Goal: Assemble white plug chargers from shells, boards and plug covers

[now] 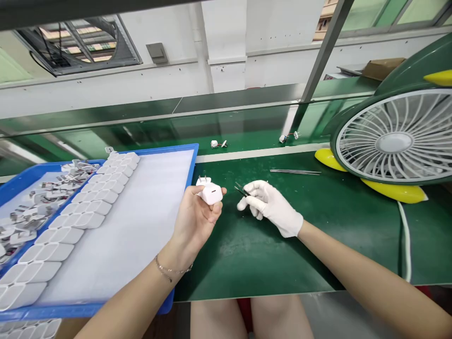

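Note:
My bare left hand (198, 214) grips a white USB-C wall charger (212, 193) between thumb and fingers. Its port faces me, and metal prongs rise from a white piece (204, 180) just behind it; I cannot tell whether the two are joined. To the right, my white-gloved right hand (270, 205) is closed around a pair of dark tweezers (241, 189). The tweezers' tips point toward the charger without touching it. Both hands are above the green bench (243, 263).
A blue tray (190, 165) on the left holds rows of white charger housings (84, 220). Beside it, another tray (14, 178) contains plug pieces with wires. Small wired parts (219, 144) and thin metal strips (295, 172) lie farther back. A green fan (394, 141) stands right, its cable (404, 240) crossing the bench.

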A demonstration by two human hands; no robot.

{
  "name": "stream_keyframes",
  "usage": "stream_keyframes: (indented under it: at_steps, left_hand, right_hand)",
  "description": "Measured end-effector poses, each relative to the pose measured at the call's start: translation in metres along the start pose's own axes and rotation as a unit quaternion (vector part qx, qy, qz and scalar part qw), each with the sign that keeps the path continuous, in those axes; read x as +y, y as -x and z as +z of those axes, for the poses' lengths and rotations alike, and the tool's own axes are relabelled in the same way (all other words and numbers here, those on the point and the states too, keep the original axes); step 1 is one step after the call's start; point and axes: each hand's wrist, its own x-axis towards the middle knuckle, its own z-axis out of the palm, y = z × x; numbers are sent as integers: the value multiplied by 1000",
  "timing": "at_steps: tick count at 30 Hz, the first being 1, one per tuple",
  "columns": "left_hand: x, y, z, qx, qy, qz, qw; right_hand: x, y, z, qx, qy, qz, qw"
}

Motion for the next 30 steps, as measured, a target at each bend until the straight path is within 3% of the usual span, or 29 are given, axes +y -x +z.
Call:
stream_keyframes:
  at_steps: [4, 10, 17, 25, 30]
  left_hand:
    - [-2, 2, 1, 15, 15, -24, 999]
    - [-7, 3, 0, -22, -41, -42, 998]
    - [-12, 4, -2, -56, -101, -54, 992]
    - [-15, -2, -1, -42, -120, -59, 990]
    - [-19, -3, -3, -64, -160, -40, 984]
  right_hand:
    - [-9, 1, -4, -1, -113, 3, 994]
    - [-14, 4, -8, -42, -150, 23, 988]
    - [-15, 8, -2, -23, -208, 41, 977]
    - [-22, 14, 11, -58, -151, 90, 983]
    - [-21, 16, 9, -125, -132, 106, 978]
